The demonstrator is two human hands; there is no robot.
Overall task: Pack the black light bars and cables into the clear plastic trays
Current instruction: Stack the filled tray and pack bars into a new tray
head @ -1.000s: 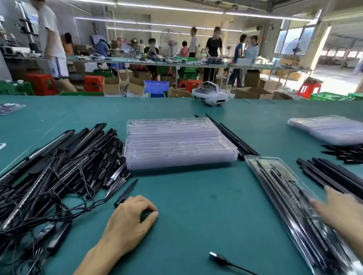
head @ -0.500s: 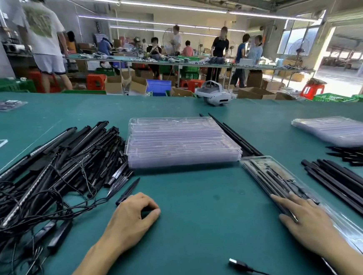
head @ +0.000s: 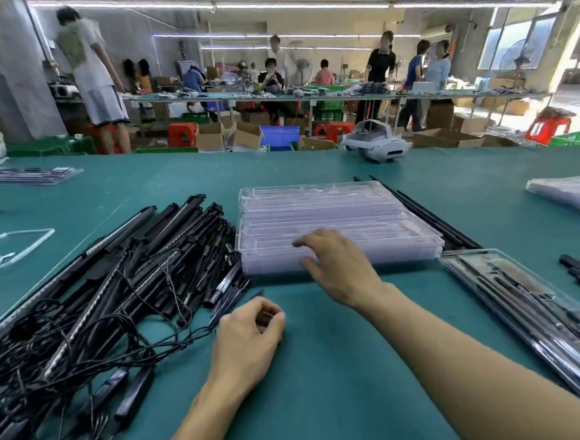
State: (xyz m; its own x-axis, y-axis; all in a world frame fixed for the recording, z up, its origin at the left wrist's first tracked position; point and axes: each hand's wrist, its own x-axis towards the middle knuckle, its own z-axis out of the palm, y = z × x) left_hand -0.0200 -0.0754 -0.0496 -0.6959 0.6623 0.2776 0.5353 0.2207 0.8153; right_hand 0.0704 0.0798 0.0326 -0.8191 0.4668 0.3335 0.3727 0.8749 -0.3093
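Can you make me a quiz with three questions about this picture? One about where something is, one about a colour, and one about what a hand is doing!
1. Where is the tangled pile of black bars and cables?
A. Left of the stack of clear trays
B. On top of the stack
C. Under the table

2. What colour is the table?
A. Red
B. Teal green
C. Yellow

3. What is the right hand doing?
A. Gripping a cable
B. Lying flat on the table
C. Stretched over the tray stack, fingers spread

Answers:
1 A: the pile lies left of the stack.
2 B: the whole top is teal green.
3 C: its fingers spread over the stack's near edge, holding nothing.
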